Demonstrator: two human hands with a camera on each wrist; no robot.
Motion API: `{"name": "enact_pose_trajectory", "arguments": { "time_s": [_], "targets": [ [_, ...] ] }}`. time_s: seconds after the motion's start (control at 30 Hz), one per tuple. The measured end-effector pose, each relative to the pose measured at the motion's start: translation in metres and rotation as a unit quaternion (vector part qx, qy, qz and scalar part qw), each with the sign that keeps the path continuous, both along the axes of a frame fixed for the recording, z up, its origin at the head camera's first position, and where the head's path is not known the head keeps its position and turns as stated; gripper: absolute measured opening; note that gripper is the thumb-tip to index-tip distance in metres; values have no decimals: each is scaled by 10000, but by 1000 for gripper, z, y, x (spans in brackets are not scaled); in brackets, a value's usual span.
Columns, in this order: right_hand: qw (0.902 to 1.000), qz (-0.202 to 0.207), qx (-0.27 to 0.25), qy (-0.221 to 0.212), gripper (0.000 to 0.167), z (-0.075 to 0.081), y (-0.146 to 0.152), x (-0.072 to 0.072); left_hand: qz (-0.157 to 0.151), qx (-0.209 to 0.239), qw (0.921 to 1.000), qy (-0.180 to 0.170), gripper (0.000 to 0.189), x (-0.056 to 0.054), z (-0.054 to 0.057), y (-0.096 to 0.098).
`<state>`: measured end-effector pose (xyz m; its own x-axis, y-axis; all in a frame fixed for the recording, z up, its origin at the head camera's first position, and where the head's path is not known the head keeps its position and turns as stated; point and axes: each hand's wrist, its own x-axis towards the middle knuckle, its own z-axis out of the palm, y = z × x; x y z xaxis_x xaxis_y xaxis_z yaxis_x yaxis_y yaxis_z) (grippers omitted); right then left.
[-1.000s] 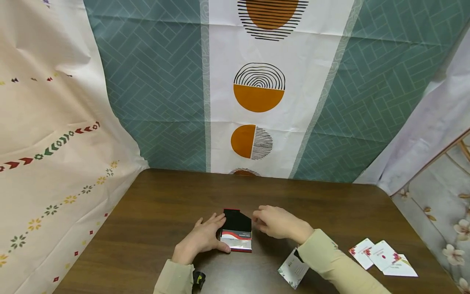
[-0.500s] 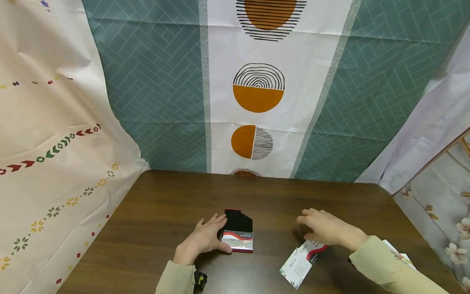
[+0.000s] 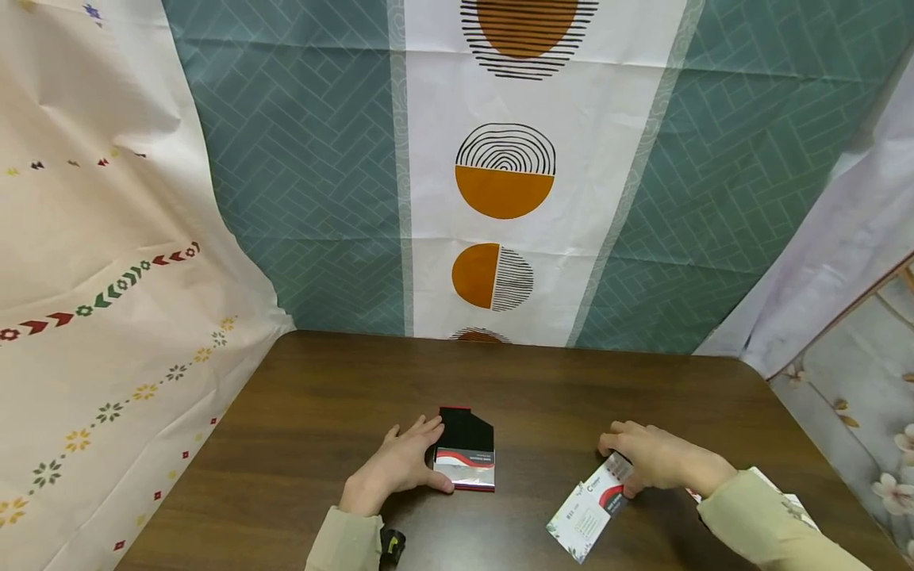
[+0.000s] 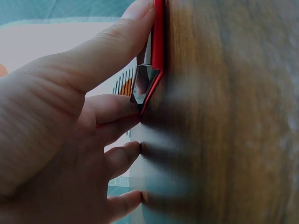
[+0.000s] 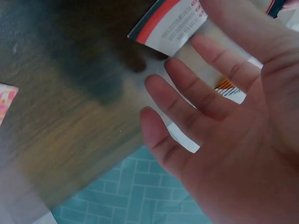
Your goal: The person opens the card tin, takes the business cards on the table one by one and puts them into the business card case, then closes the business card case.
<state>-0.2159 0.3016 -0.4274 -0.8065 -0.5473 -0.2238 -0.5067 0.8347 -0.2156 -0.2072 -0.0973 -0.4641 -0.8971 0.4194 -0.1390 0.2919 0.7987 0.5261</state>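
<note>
A card case (image 3: 466, 432) with a black inside and red edges lies open on the table, business cards (image 3: 466, 468) showing in its near part. My left hand (image 3: 400, 462) is spread along its left side, thumb on the near corner and a finger by the flap; in the left wrist view other fingertips (image 4: 135, 147) touch the table. My right hand (image 3: 657, 458) pinches a white, grey and red business card (image 3: 602, 482) between thumb and index finger, the other fingers (image 5: 156, 86) loosely extended. It overlaps a white card with leaf-patterned corners (image 3: 577, 523).
White floral cards (image 3: 764, 480) lie at the right of the table (image 3: 343, 381), partly hidden behind the right sleeve. A patterned fabric backdrop (image 3: 357, 159) hangs along the far table edge, and a cream one (image 3: 121, 341) at the left.
My right hand has moved from beside the card case to the right, carrying the business card beside the leaf-patterned card. My left hand stays at the case.
</note>
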Motion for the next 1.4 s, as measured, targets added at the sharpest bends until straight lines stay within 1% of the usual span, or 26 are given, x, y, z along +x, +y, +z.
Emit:
{"name": "enact_pose_trajectory", "arguments": {
  "time_s": [0.13,0.37,0.47,0.57,0.63,0.7,0.8,0.9,1.03,1.13,1.4],
  "targets": [
    [9998,127,-49,111,48,-3,2,0,-15,0,10000,39,98,0,0,1],
    [9996,-210,-165,-89,50,-2,5,0,-25,17,10000,20,97,0,-1,3],
    [9995,-283,-96,-127,47,-1,6,0,-22,32,10000,22,97,-1,0,4],
    [9994,-302,-7,-191,39,2,7,-1,-7,49,10000,20,97,-1,-1,3],
    [9997,-152,-8,-185,34,4,9,-3,-11,49,10000,24,98,-1,-1,3],
    [9997,67,-135,-180,31,7,11,-4,-29,46,10000,41,97,-1,0,3],
    [9977,527,-434,-9,31,12,13,-8,-27,54,10000,35,98,-1,0,3],
    [9941,786,-727,153,31,18,14,-12,-1,77,10000,8,97,0,0,2],
    [9914,894,-896,332,30,24,12,-16,25,97,9999,-12,98,0,0,1],
    [9902,934,-925,463,29,26,9,-19,34,102,9999,-16,98,0,0,1],
    [9898,851,-1060,429,23,34,-12,-24,48,104,9999,-9,97,0,0,1]
  ]
}}
